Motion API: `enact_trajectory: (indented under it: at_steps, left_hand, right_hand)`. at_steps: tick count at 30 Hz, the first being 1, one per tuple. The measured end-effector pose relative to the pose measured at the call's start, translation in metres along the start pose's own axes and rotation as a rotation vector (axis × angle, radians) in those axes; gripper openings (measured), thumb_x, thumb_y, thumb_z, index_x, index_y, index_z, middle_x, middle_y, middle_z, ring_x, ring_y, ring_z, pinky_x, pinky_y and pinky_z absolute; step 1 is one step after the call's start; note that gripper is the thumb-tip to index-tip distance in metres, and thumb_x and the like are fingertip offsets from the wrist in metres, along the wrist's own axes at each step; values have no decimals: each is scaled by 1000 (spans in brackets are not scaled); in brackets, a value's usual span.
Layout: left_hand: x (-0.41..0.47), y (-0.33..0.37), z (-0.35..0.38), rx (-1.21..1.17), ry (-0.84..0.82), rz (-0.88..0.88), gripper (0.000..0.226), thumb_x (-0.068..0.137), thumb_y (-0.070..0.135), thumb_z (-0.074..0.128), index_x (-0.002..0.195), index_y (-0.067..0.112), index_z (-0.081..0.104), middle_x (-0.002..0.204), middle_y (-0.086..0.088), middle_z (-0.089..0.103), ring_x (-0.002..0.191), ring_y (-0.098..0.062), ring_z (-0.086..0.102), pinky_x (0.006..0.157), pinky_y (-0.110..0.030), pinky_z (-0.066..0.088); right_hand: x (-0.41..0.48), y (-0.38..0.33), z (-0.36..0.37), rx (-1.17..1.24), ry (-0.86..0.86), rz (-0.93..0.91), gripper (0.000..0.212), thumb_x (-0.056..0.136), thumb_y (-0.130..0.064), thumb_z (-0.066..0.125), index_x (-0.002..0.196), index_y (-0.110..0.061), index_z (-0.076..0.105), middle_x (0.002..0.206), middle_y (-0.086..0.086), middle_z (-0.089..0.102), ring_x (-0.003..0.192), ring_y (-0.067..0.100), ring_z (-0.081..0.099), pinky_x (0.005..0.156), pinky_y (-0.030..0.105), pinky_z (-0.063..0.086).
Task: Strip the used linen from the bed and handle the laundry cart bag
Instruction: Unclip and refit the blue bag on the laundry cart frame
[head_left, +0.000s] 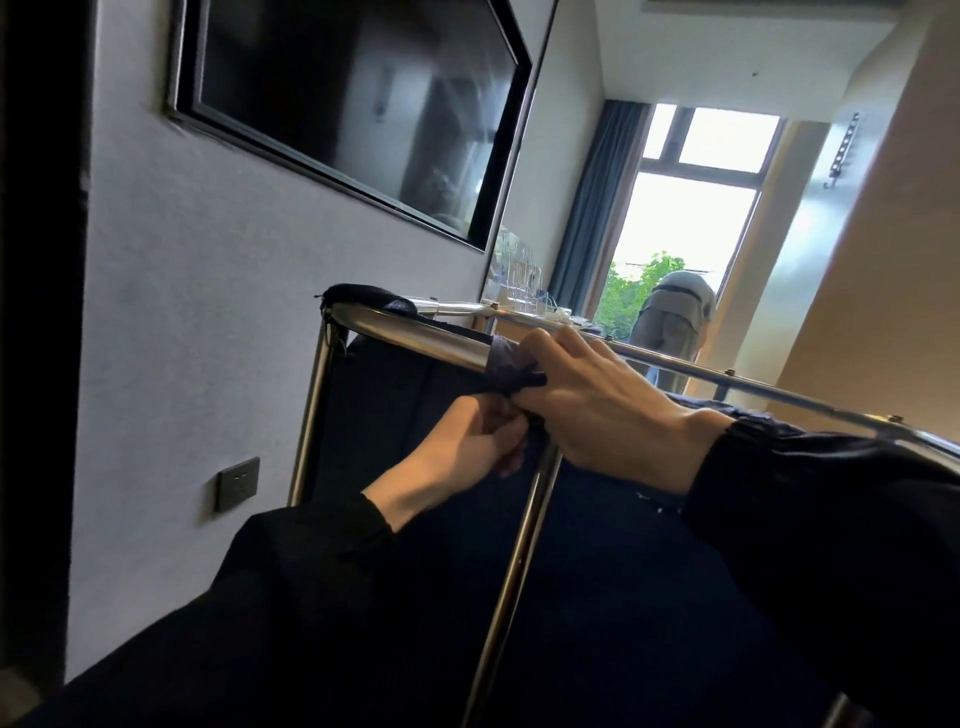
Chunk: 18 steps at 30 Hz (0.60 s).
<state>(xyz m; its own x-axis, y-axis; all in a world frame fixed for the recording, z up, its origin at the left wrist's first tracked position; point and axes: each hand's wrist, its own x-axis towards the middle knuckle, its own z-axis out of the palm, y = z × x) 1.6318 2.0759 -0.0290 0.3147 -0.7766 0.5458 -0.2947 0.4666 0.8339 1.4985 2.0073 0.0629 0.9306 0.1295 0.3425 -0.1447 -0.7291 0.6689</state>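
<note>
A chrome laundry cart frame (415, 338) stands close in front of me with a dark navy bag (395, 415) hanging inside it. A navy strap (506, 366) of the bag wraps over the top rail at the corner post. My right hand (597, 400) lies over the rail and pinches the strap's end. Just below the rail, my left hand (467, 447) curls its fingers around the strap's lower end. Another part of the bag is hooked over the far left corner (363, 299). No bed or linen is in view.
A black TV (337, 104) hangs on the grey wall at left, with a wall socket (238, 483) lower down. A shelf with clear glasses (519, 280) sits behind the cart. Another person (672, 322) bends near the bright window (691, 208) at the far end.
</note>
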Motion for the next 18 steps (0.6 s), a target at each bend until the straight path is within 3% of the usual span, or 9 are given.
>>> enact_trajectory:
  at_steps: [2,6,15,18]
  left_hand:
    - [0,-2,2,-24,34,-3,18,97,1,48,81,7,53,58,-4,55,51,-18,48,52,-30,39]
    - [-3,-3,6,-59,86,-14,14,95,-4,50,86,5,55,57,-6,58,51,-18,51,51,-26,43]
    - [-1,-5,20,-13,217,19,7,95,-7,46,97,-4,52,63,-10,56,48,-12,55,48,-25,44]
    - [-1,-8,20,5,219,53,8,94,-5,49,93,3,52,63,-7,58,51,-13,57,50,-26,48]
  right_hand:
    - [0,5,-10,138,-35,16,27,80,-28,43,93,-25,67,116,2,39,112,24,38,93,42,43]
    - [-1,22,-29,204,-161,-50,23,94,-35,53,113,-34,66,120,-4,36,120,15,33,107,29,31]
    - [1,16,-28,189,-141,-58,15,91,-28,60,105,-30,68,119,-2,37,117,19,34,102,32,36]
    - [1,15,-32,225,-155,-14,19,92,-24,59,108,-28,67,119,-3,37,115,16,35,101,31,37]
